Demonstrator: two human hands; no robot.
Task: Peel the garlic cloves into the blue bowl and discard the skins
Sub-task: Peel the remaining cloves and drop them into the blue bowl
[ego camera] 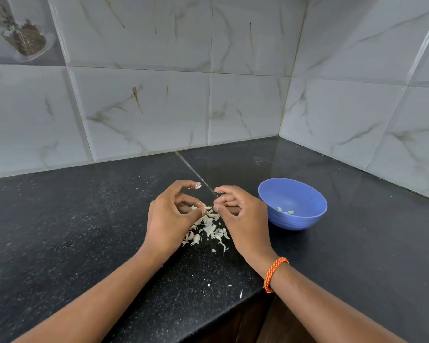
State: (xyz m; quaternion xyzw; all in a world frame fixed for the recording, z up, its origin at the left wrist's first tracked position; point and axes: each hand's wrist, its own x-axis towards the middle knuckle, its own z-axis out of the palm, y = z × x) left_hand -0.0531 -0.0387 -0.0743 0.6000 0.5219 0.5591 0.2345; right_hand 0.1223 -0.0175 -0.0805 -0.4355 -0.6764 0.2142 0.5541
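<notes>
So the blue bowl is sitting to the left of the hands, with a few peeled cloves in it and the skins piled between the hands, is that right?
Not quite. In the head view the blue bowl sits to the right of the hands, beside the right hand, not the left hand. The rest holds: a few peeled cloves lie in it, and the skins are piled between the hands.

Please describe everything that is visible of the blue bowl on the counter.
The blue bowl is round and deep, of matte periwinkle material that looks like plastic, with faint rings around its lower outer wall. It stands upright on the black speckled counter, just right of the right hand, which does not touch it. Inside, near the bottom, lie a few small pale peeled garlic pieces.
</notes>
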